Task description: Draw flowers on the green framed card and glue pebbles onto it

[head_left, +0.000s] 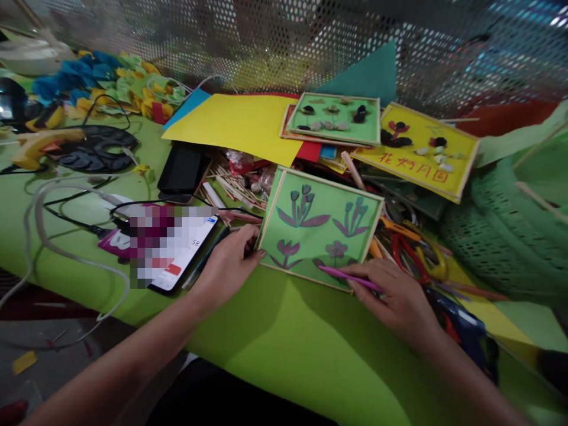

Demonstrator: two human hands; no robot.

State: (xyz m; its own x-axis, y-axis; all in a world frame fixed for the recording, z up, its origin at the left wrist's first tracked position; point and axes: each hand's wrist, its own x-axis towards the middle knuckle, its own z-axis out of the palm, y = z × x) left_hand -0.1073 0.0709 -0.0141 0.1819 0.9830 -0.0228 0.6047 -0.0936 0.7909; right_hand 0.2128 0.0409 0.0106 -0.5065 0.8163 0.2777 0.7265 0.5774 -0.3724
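Observation:
A green card with a thin wooden stick frame lies tilted before me, painted with several dark purple flowers and leaves. My left hand pinches the card's lower left edge between thumb and fingers. In my right hand is a purple pen, its tip at a leaf beside the lower right flower. The fingers of that hand rest over the card's lower right corner. Left of my left hand lies a lit phone, partly blurred out.
Behind are a yellow sheet, a framed green picture and a framed yellow picture. Red-handled pliers and a green basket stand right. Cables, a dark phone and a yellow glue gun lie left.

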